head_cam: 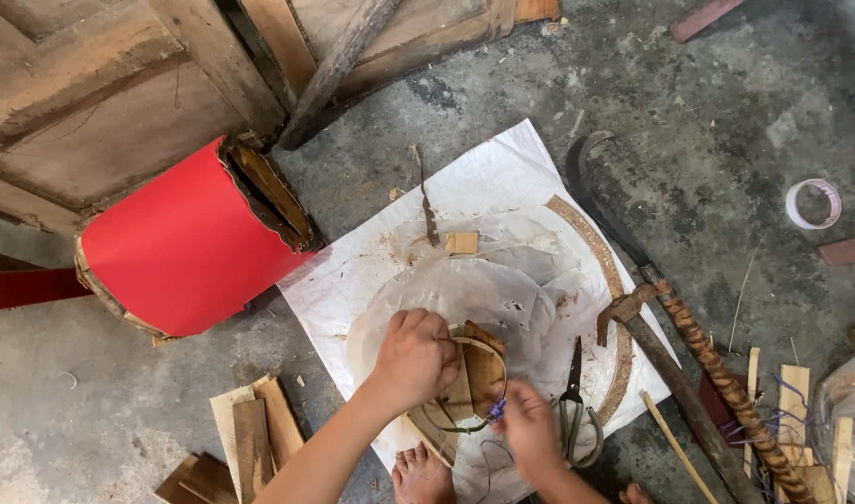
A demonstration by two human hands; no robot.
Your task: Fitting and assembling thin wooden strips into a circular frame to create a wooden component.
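Observation:
My left hand (416,359) presses down on a bundle of thin brown wood pieces (472,378) ringed by a bent strip, on a pale round sheet (474,289) over a white cloth (502,177). My right hand (528,427), slightly blurred, pinches a purple string (495,409) at the bundle's lower right edge. Scissors (575,411) lie just right of that hand. My bare foot (420,476) shows below the bundle.
A red-covered cylinder (185,247) lies on its side at left, before old wooden doors (110,84). A hammer (651,345), a curved blade with wrapped handle (716,373), a tape roll (813,203) and wood slats (250,439) lie on the concrete floor.

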